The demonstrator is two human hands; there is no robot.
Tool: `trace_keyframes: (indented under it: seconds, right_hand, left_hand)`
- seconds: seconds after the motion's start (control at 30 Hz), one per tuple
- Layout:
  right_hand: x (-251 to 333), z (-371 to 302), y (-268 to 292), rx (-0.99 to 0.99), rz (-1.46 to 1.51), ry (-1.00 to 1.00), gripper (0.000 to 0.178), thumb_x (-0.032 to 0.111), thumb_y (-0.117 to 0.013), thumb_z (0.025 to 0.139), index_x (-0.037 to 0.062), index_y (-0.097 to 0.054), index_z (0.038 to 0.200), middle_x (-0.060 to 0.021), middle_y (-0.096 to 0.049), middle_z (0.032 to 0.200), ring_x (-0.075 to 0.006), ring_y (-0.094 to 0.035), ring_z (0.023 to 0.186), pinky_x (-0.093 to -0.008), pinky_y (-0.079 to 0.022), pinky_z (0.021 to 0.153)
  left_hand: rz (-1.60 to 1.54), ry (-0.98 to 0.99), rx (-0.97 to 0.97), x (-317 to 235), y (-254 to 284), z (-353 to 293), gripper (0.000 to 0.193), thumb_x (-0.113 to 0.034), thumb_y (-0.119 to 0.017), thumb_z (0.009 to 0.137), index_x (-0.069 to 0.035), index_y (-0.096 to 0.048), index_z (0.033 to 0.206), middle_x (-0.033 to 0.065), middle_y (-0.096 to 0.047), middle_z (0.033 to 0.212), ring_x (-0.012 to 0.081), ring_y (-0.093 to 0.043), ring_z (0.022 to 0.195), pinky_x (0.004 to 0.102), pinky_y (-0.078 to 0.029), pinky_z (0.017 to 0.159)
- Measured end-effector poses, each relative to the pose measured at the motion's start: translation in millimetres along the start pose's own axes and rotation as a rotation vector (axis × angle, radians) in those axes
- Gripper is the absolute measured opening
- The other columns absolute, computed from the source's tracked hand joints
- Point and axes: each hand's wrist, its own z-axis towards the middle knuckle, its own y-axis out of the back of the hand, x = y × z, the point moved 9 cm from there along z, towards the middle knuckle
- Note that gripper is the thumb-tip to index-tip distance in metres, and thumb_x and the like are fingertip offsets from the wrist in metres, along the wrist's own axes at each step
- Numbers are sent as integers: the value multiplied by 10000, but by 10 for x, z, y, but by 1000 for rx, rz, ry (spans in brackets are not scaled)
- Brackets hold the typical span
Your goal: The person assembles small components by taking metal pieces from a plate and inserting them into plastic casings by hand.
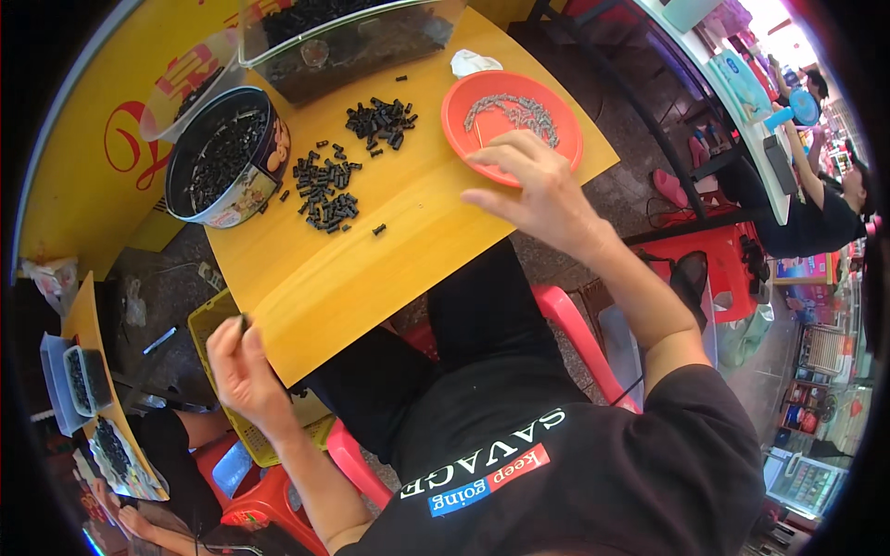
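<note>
My left hand [243,375] is at the table's left front corner, fingers closed in a pinch. A small black piece [244,322] shows at its fingertips. My right hand [530,181] hovers over the near rim of an orange-red plate [451,116], thumb and fingers apart, nothing visible in them. Many tiny grey pieces [538,119] lie in that plate, and a thin light stick [478,132] is by the fingers. Between the hands, small black cylindrical parts form two loose piles, a nearer pile [324,193] and a farther pile [380,120]. One single black part [379,230] lies apart.
A round tub [222,199] of black parts stands at the table's left edge, beside a large clear bin [362,56]. White crumpled tissue [475,63] touches the plate's far side. Below my left hand is a yellow basket [264,437]. Other people sit left and right.
</note>
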Motion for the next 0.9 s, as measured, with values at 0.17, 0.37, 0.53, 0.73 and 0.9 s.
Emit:
trace_keyframes:
  seconds: [0.17,0.37,0.53,0.73,0.9]
  right_hand:
    - [-459,-330,-36,82,-209,-10,244,150,-784,770,49,-685,968,-81,-632,936,-272,-606,900,-376,-513,805]
    - [-586,-509,116,34,-202,19,208,12,-734,733,35,-689,934,-77,-625,903,-268,-596,847,-379,-509,766]
    - [-709,-653,222,-17,-184,-12,237,-23,-736,694,32,-702,922,-76,-631,894,-274,-596,804,-382,-511,731]
    - [-818,-763,290,-21,-238,-34,262,-33,-743,685,40,-710,935,-73,-631,895,-270,-589,789,-378,-505,709]
    - [-836,-712,256,-20,-184,-46,277,-42,-744,677,21,-705,943,-84,-624,898,-265,-589,796,-368,-504,702]
  left_hand:
    - [201,190,-117,1094,823,-257,108,-77,-679,955,10,-654,1014,11,-626,965,82,-559,874,230,-477,812]
    - [382,431,-161,2082,1219,-645,242,-199,-712,938,31,-680,1005,39,-661,886,117,-582,819,272,-492,779]
    - [436,522,-147,2799,1505,-964,249,-174,-715,917,60,-689,997,74,-686,880,165,-592,810,306,-493,784]
    - [435,577,-144,3070,1505,-1146,201,-156,-700,927,41,-684,961,29,-620,725,86,-490,562,250,-389,501]
    - [379,691,-145,3332,1540,-1306,200,-165,-697,933,29,-668,893,15,-598,676,92,-472,547,266,-366,483]
